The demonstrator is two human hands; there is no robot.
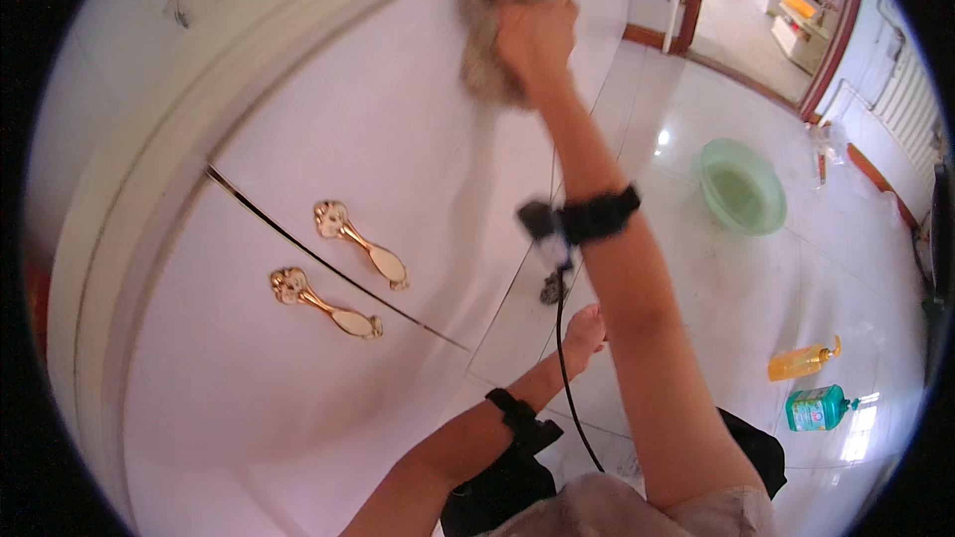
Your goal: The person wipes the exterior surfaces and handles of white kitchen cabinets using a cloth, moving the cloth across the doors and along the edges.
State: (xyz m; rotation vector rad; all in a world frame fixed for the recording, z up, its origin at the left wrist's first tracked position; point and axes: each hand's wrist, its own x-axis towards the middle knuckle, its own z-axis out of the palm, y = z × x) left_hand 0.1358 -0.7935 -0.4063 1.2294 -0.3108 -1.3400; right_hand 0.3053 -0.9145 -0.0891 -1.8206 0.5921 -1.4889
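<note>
My right hand (539, 37) is stretched far forward and grips a grey-brown cloth (489, 63). The cloth lies against the upper right part of a white cabinet door (418, 104), just under the cabinet's pale top edge (149, 112). Lower down, my left hand (586, 332) is beside my right forearm, which hides part of it; I cannot make out its fingers well. Two gold-and-cream handles, one upper (362, 242) and one lower (326, 306), sit either side of the dark gap between the doors. A strap with a small device is on each forearm.
A green plastic basin (742, 186) with liquid stands on the tiled floor to the right. Nearer are an amber pump bottle (797, 364) and a green bottle (815, 409). A dark scouring pad (553, 289) lies near the cabinet. A black cable (565, 380) hangs from my right wrist strap.
</note>
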